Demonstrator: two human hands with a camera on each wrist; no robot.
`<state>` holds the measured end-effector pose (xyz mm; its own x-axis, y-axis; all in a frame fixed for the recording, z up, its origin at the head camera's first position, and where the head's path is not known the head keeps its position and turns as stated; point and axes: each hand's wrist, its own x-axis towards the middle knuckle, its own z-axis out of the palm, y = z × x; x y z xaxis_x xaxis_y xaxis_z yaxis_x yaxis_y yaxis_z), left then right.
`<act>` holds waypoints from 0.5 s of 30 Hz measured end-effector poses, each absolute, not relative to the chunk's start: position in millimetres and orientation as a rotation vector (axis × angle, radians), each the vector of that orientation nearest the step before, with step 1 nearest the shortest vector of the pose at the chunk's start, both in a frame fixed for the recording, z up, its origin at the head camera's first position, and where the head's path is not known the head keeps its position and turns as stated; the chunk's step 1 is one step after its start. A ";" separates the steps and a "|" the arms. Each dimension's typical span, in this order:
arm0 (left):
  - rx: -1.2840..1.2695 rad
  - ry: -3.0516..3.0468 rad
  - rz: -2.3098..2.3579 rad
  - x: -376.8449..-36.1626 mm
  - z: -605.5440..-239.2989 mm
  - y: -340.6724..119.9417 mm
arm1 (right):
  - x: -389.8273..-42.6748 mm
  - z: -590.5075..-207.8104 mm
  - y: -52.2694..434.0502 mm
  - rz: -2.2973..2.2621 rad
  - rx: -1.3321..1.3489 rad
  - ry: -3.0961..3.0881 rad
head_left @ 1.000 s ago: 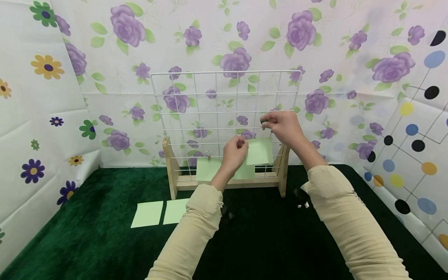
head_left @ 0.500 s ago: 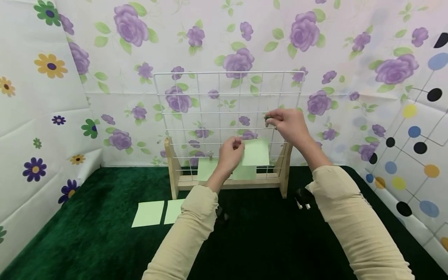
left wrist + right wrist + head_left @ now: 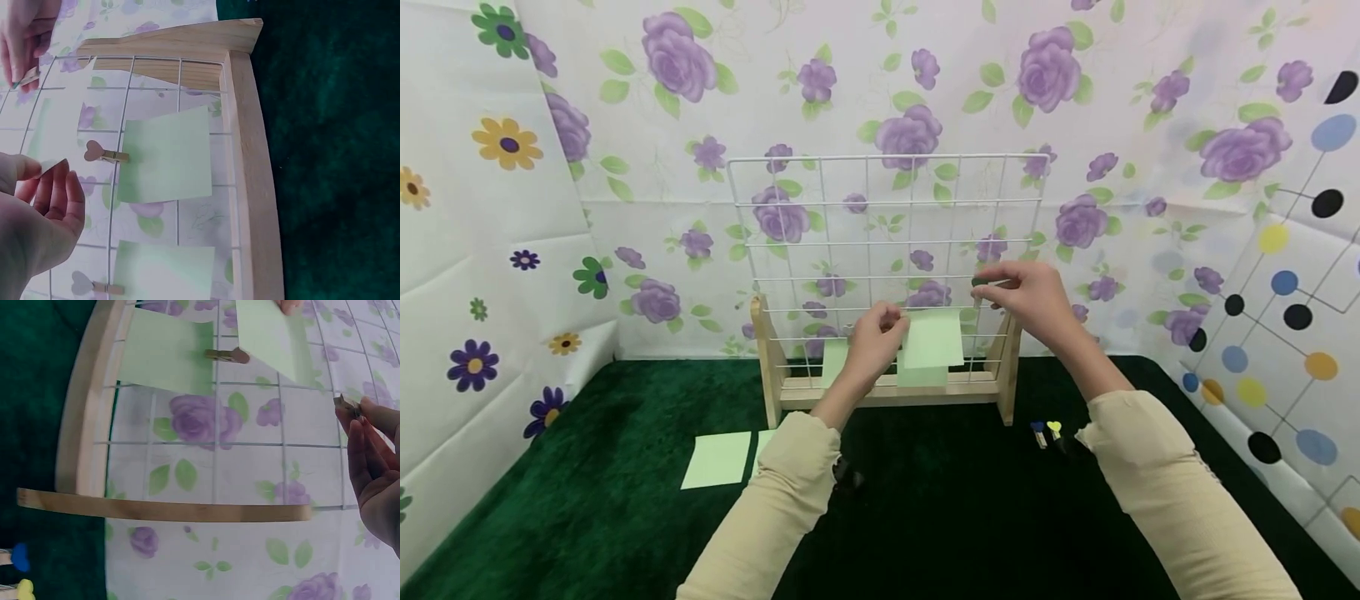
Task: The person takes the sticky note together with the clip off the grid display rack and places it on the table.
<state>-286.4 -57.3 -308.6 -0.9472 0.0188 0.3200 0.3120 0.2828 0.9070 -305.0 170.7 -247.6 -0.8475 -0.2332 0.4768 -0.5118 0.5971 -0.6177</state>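
My left hand (image 3: 871,346) pinches a pale green paper square (image 3: 934,337) by its upper left corner, in front of a white wire grid (image 3: 887,157). To the right, my right hand (image 3: 1036,302) holds a small wooden clothespin (image 3: 347,406) between thumb and fingers, near the grid wires; a dark end peeks out at the fingertips. Behind the held paper, two more green squares hang low on the grid: one under a heart-topped clothespin (image 3: 112,155), the other under a second such clothespin (image 3: 107,288). The held square partly covers one of them in the head view.
The grid stands in a wooden base (image 3: 891,399) on dark green cloth. Two paper squares lie at the front left, one (image 3: 718,460) in full sight, the other (image 3: 763,448) partly behind my left sleeve. Blue-heart (image 3: 1038,428) and yellow-heart (image 3: 1055,428) clothespins lie at the right.
My left hand has shifted left and down with the paper square. My right hand, still pinching the clothespin, has come lower, and the blue and yellow hearts at the right now show.
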 end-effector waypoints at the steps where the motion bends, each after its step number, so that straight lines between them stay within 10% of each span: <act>1: -0.322 -2.306 -1.732 -284.8 -309.8 -59.4 | -304.4 -251.0 172.0 1.134 0.604 -2.483; 15: -0.347 -2.395 -1.807 -272.9 -334.1 -97.1 | -300.6 -293.5 191.5 1.203 0.671 -2.502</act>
<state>-272.9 -97.1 -334.1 -0.9663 0.1092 0.2330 0.2540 0.2604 0.9315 -300.6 191.5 -293.5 -0.8514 -0.2844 0.4407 -0.5218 0.5444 -0.6567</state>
